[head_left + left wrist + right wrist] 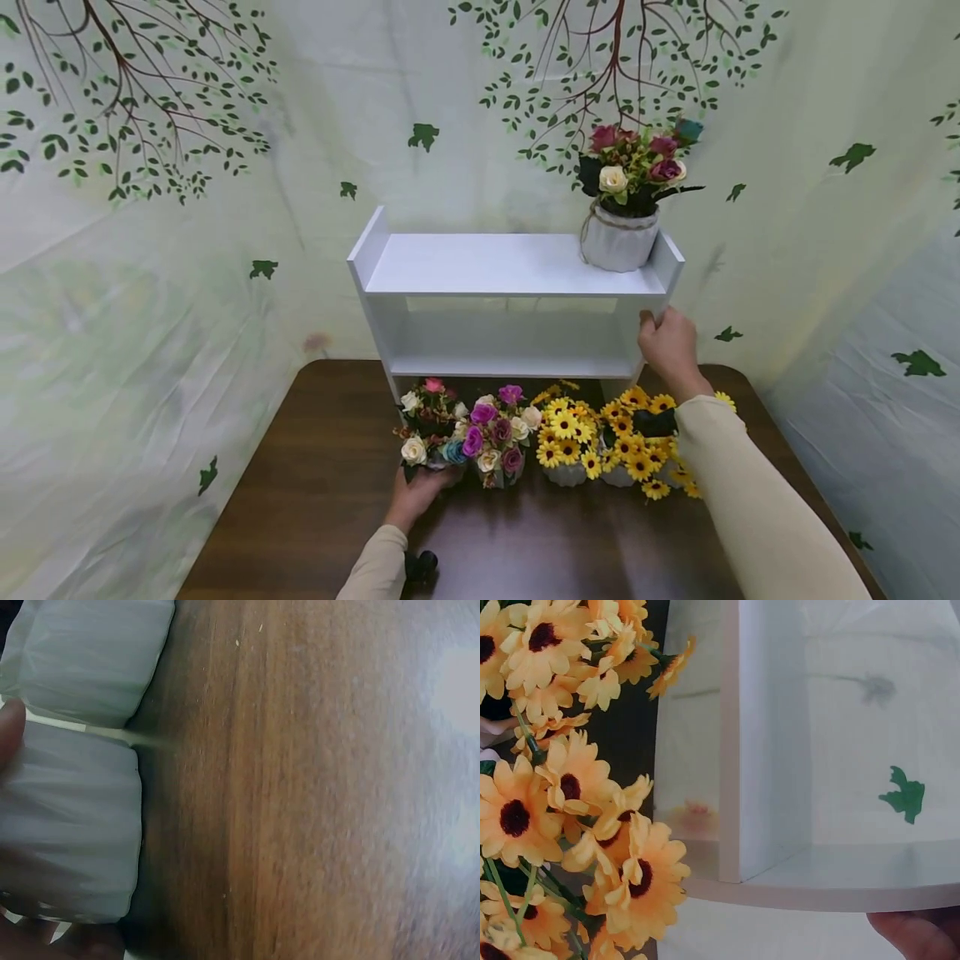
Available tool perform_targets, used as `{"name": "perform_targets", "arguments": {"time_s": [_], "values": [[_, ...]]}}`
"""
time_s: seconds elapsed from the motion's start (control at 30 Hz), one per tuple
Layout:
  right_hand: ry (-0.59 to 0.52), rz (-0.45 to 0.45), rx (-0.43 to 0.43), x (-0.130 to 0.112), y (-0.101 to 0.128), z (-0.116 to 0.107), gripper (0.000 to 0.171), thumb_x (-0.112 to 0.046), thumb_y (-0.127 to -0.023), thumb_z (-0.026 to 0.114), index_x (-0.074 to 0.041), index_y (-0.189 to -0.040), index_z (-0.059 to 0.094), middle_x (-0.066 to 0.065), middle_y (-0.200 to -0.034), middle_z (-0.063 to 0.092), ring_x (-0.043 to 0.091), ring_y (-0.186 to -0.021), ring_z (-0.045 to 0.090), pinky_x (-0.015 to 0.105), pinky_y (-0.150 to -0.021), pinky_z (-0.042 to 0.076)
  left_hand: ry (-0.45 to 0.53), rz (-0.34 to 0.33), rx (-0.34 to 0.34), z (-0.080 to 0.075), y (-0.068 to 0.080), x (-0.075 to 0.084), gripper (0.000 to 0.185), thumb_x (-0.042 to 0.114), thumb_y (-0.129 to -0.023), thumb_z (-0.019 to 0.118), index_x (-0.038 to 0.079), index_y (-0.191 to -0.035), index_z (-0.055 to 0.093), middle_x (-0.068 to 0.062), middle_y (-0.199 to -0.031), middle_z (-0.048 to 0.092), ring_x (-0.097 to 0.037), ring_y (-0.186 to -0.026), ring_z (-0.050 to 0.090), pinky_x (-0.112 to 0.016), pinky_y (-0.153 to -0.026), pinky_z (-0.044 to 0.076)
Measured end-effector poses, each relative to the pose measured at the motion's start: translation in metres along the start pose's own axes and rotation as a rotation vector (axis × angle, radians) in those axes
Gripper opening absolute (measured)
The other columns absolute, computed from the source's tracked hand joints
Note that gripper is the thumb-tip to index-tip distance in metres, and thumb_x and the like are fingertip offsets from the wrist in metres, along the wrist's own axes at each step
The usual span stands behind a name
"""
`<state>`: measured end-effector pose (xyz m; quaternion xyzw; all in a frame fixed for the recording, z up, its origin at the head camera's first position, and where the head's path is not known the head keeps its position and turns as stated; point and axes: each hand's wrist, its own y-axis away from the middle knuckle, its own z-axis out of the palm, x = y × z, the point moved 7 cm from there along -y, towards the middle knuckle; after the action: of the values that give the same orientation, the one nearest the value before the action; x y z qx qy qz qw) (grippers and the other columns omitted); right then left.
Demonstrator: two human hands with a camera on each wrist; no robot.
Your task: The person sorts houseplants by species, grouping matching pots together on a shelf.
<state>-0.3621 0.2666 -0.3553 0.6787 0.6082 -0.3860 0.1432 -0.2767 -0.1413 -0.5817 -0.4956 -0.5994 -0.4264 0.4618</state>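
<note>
Down on the dark wooden counter (315,500), the left hand (417,493) curls its fingers around the white pot of a mixed rose bunch (423,425) at the left end of a row of potted flowers. From the left wrist view, a fingertip (10,735) presses the pot's ribbed white side (71,832), with a second white pot (86,656) just beside it. Next in the row stand a pink and purple rose pot (497,437) and two pots of yellow daisies (600,442), all lined up in front of a white two-tier shelf (495,275). The right hand (667,346) grips the shelf's right side panel below the top board, fingers wrapped around its front edge; in the right wrist view the daisies (562,795) sit close beside that panel (769,735). On the top board's right end stands another white pot of red and cream roses (626,200). Behind everything hangs a pale backdrop printed with branches and green leaves (150,100).
</note>
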Motion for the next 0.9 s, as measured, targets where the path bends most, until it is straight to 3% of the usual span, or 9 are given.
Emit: {"name": "perform_targets", "arguments": {"time_s": [0.07, 0.3, 0.43, 0.6, 0.7, 0.9], "values": [[-0.005, 0.011, -0.012, 0.0002, -0.0007, -0.0010, 0.041, -0.020, -0.104, 0.040, 0.010, -0.128, 0.056, 0.028, -0.098, 0.065, 0.036, -0.083, 0.060, 0.033, -0.061, 0.046, 0.026, -0.009, -0.008, -0.0001, 0.0000, -0.0009, 0.075, 0.017, -0.073, 0.086, 0.009, -0.139, 0.051, -0.016, -0.127, 0.066, -0.015, -0.099, 0.062, -0.028, -0.079, 0.053], [-0.022, 0.025, -0.060, -0.0011, -0.0013, -0.0011, 0.043, -0.020, -0.105, 0.039, 0.008, -0.134, 0.052, 0.030, -0.112, 0.065, 0.039, -0.092, 0.062, 0.039, -0.065, 0.053, 0.021, 0.029, -0.003, -0.0005, -0.0032, 0.0028, 0.083, 0.015, -0.073, 0.087, 0.008, -0.145, 0.045, -0.014, -0.141, 0.058, -0.019, -0.125, 0.054, -0.028, -0.103, 0.045], [-0.011, 0.018, -0.076, -0.0019, -0.0007, -0.0026, 0.044, -0.020, -0.105, 0.040, 0.009, -0.136, 0.050, 0.032, -0.121, 0.063, 0.042, -0.099, 0.064, 0.046, -0.073, 0.056, 0.061, 0.016, -0.003, -0.0005, -0.0042, 0.0003, 0.087, 0.012, -0.073, 0.086, 0.007, -0.147, 0.042, -0.016, -0.144, 0.055, -0.022, -0.129, 0.053, -0.025, -0.102, 0.045], [0.014, -0.019, -0.079, -0.0007, -0.0005, -0.0043, 0.043, -0.020, -0.105, 0.040, 0.012, -0.131, 0.052, 0.031, -0.105, 0.065, 0.038, -0.087, 0.064, 0.037, -0.064, 0.052, 0.115, -0.032, -0.005, 0.0000, -0.0017, -0.0040, 0.089, 0.012, -0.074, 0.084, 0.005, -0.150, 0.037, -0.020, -0.148, 0.049, -0.030, -0.135, 0.048, -0.020, -0.098, 0.045], [0.025, -0.037, -0.078, 0.0012, 0.0004, -0.0051, 0.043, -0.020, -0.105, 0.040, 0.012, -0.129, 0.053, 0.029, -0.099, 0.065, 0.036, -0.083, 0.062, 0.034, -0.063, 0.051, 0.113, -0.023, -0.005, 0.0000, -0.0007, -0.0037, 0.090, 0.013, -0.074, 0.085, 0.005, -0.150, 0.037, -0.020, -0.149, 0.049, -0.031, -0.136, 0.047, -0.019, -0.098, 0.044], [0.017, -0.076, -0.045, -0.0010, 0.0004, -0.0045, 0.042, -0.020, -0.105, 0.040, 0.011, -0.128, 0.055, 0.032, -0.104, 0.067, 0.040, -0.088, 0.065, 0.048, -0.070, 0.057, 0.070, 0.027, 0.002, -0.0029, -0.0020, 0.0012, 0.091, 0.014, -0.073, 0.086, 0.011, -0.151, 0.039, -0.012, -0.150, 0.051, -0.025, -0.137, 0.047, -0.028, -0.106, 0.042]]}}
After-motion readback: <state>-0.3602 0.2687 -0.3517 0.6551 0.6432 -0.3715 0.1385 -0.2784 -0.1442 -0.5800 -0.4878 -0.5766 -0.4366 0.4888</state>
